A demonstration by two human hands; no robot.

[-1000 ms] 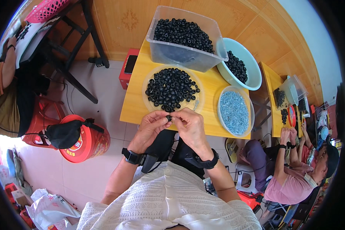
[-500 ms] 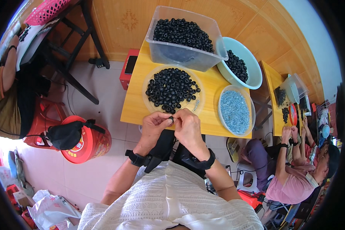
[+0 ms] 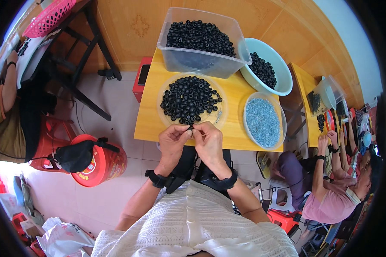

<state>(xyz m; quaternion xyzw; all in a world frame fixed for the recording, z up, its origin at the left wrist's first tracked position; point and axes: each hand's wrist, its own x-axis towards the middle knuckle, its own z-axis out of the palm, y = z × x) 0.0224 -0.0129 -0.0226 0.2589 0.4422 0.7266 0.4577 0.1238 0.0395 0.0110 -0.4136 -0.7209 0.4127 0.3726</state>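
Two hands meet just off the near rim of the round tray [image 3: 212,117]: the left hand [image 3: 171,139] and the right hand [image 3: 209,139] together pinch one small black bead [image 3: 191,127] between thumb and finger tips, most of it hidden. As far as shows, one piece is in hand and plenty are left loose: a heap of beads [image 3: 188,96] inside the tray, more in the clear box [image 3: 197,64] beyond it, and more in the blue bowl [image 3: 284,81] beyond it to the right. I cannot tell which of these are finished. Pale blue bits [image 3: 263,122] fill the oval dish [image 3: 283,128] to the tray's right. For moving, the table [image 3: 234,113] shows between tray and oval dish; its near edge passes close on the tray's near side, its left edge near too, while the box crowds the far side
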